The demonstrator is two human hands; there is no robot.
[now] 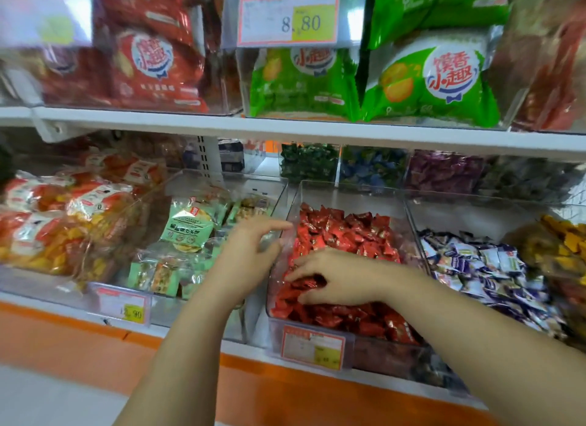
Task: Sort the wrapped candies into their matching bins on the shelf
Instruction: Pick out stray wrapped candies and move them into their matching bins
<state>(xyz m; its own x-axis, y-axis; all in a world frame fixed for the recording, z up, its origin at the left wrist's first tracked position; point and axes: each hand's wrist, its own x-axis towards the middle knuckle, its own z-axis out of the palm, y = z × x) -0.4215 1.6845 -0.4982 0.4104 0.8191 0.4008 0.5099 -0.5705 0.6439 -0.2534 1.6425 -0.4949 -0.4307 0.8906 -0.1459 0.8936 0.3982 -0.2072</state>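
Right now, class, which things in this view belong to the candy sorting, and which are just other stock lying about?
Job: right hand gripping red candies; left hand by their bin; white-blue candies.
Lying about: green bags; red bags; mint packets; 8.80 tag.

Red foil candies [342, 235] in clear bin [348, 195], white-purple candies [475, 267] right of bin, pale green packets [187, 225] left of bin, green bags [434, 79] with orange print above bin, dark green candies [309, 162], blue candies [371, 168], purple candies [444, 171] behind bin, orange shelf edge [285, 390] below bin.
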